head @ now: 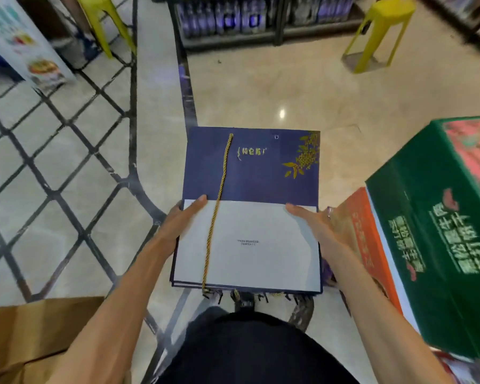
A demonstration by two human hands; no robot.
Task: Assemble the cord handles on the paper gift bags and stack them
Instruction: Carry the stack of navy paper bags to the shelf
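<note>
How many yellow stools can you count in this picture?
2. The left stool stands at the top left, beside the printed sign; the right stool stands at the top right, near the dark shelves. Others may be hidden outside the view.

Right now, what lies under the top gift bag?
Edges of more flat bags show beneath the top gift bag, cord ends poking out nearby. Their number and support are covered.
</note>
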